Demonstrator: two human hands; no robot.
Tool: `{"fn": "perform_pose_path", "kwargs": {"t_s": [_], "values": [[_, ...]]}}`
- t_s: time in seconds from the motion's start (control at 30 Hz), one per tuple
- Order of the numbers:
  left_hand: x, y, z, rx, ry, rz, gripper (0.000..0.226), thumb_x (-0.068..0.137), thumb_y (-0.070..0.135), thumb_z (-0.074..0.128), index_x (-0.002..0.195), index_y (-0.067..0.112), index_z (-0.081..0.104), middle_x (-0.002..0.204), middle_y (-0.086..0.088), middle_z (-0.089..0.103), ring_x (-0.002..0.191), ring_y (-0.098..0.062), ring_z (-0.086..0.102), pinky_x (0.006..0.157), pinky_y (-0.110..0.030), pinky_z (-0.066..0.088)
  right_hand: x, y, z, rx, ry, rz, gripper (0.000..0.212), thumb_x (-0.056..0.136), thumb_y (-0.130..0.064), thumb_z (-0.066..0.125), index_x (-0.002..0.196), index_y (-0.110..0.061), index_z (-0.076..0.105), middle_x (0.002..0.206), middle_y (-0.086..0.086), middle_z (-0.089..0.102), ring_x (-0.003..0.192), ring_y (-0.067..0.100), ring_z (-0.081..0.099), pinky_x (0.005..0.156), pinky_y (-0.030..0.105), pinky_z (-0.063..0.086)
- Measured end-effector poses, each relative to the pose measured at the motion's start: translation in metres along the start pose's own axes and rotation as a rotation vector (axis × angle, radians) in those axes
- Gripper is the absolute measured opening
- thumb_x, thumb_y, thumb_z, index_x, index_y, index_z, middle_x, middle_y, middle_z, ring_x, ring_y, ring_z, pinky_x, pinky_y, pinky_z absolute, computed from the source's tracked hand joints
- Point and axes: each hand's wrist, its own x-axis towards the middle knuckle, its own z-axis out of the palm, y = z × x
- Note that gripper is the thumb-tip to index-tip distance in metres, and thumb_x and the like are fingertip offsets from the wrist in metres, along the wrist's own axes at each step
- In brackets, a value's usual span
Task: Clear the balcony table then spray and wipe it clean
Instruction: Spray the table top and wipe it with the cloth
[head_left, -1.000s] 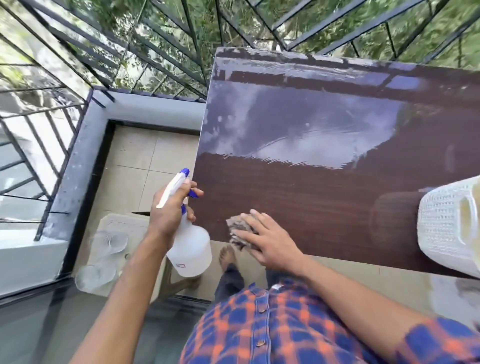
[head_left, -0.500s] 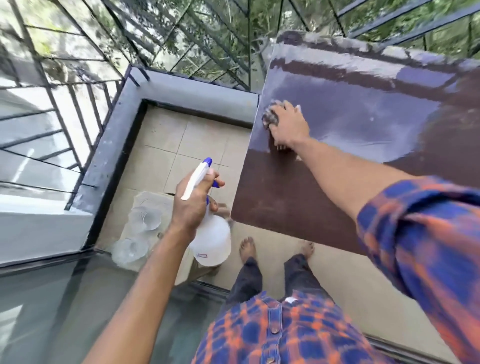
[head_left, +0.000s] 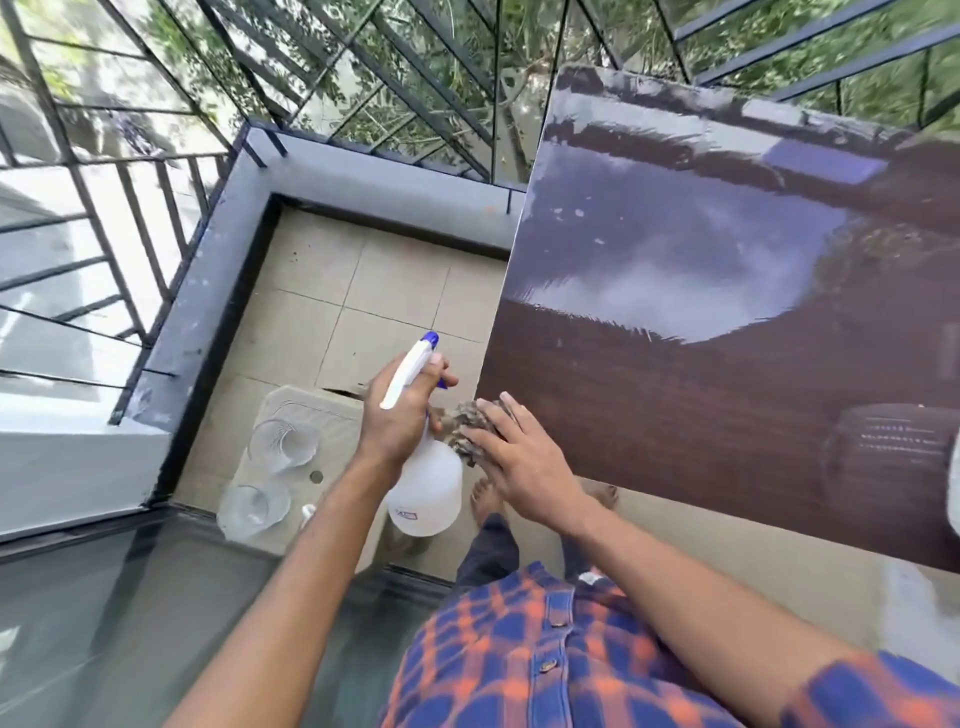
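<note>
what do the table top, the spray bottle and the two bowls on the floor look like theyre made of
Table top: dark wood-grain board, probably laminate, glossy; it mirrors the sky. Spray bottle: translucent white plastic body, with a white and blue trigger head, held in the left hand. Bowls: clear and ribbed, glass or clear plastic; which one cannot be told.

From my remote seat I see a checked shirt (head_left: 524, 649) in blue and orange, buttoned down a blue placket with small round buttons. Its right sleeve (head_left: 878, 691) is pushed up; the left forearm is bare. Dark trousers (head_left: 491, 545) end above bare feet (head_left: 485, 499).
</note>
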Motion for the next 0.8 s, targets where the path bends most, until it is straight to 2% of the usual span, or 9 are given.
{"fn": "perform_pose_path", "kwargs": {"t_s": [0.1,0.2,0.33,0.4,0.47,0.63,0.73,0.8], "values": [[0.002,0.003,0.009,0.058,-0.032,0.023,0.023,0.101,0.025,0.059,0.102,0.003,0.067,0.088,-0.011,0.069,0.049,-0.007,0.053,0.047,-0.023,0.045,0.021,0.001,-0.005,-0.047,-0.051,0.003,0.032,0.098,-0.035,0.058,0.127,-0.026,0.066,0.148,0.005,0.051,0.140,0.037,0.042,0.113,0.051,0.037],[0.001,0.007,0.020,0.095,-0.073,0.044,0.027,0.100,0.027,0.060,0.101,0.001,0.067,0.093,-0.024,0.069,0.052,-0.008,0.057,0.053,-0.025,0.048,0.034,0.000,-0.017,-0.058,-0.046,0.068,0.034,0.095,-0.040,0.057,0.125,-0.029,0.067,0.148,0.005,0.052,0.138,0.035,0.045,0.111,0.052,0.040],[-0.001,0.012,0.039,0.120,-0.135,0.049,0.022,0.101,0.026,0.058,0.098,0.007,0.068,0.092,-0.017,0.071,0.045,-0.014,0.055,0.049,-0.027,0.049,0.005,0.025,-0.038,-0.109,0.001,0.187,0.042,0.094,-0.047,0.049,0.132,-0.035,0.062,0.154,0.004,0.046,0.139,0.032,0.045,0.112,0.052,0.038],[0.001,0.011,0.048,0.147,-0.155,0.048,0.023,0.101,0.026,0.058,0.102,0.005,0.068,0.097,-0.018,0.072,0.041,-0.017,0.048,0.048,-0.030,0.045,-0.030,0.060,-0.051,-0.116,0.108,0.346,0.040,0.093,-0.046,0.054,0.131,-0.036,0.063,0.152,0.005,0.049,0.135,0.033,0.048,0.109,0.049,0.040],[0.001,0.009,0.057,0.161,-0.180,0.042,0.024,0.101,0.025,0.058,0.104,0.003,0.068,0.099,-0.019,0.072,0.040,-0.017,0.046,0.049,-0.031,0.043,-0.076,0.101,-0.070,-0.114,0.207,0.591,0.042,0.091,-0.047,0.057,0.130,-0.035,0.064,0.150,0.007,0.050,0.132,0.033,0.048,0.110,0.046,0.040],[-0.002,0.003,0.079,0.195,-0.258,0.040,0.020,0.100,0.025,0.059,0.102,0.007,0.069,0.094,-0.012,0.072,0.039,-0.018,0.045,0.048,-0.029,0.042,-0.182,0.167,-0.104,-0.039,0.445,1.170,0.056,0.089,-0.049,0.051,0.139,-0.025,0.054,0.147,0.013,0.045,0.134,0.036,0.044,0.114,0.047,0.036],[-0.005,0.002,0.088,0.224,-0.289,0.048,0.022,0.100,0.026,0.059,0.108,0.007,0.068,0.094,-0.011,0.072,0.041,-0.017,0.046,0.048,-0.029,0.042,-0.192,0.161,-0.095,-0.050,0.456,1.262,0.055,0.094,-0.039,0.056,0.146,-0.019,0.048,0.152,0.019,0.038,0.137,0.043,0.038,0.116,0.051,0.031],[-0.008,0.002,0.093,0.232,-0.303,0.057,0.022,0.101,0.026,0.059,0.107,0.007,0.067,0.095,-0.011,0.072,0.041,-0.018,0.045,0.049,-0.029,0.043,-0.179,0.143,-0.079,-0.091,0.446,1.185,0.056,0.096,-0.035,0.057,0.148,-0.016,0.047,0.153,0.021,0.038,0.138,0.046,0.035,0.119,0.052,0.028]]}}
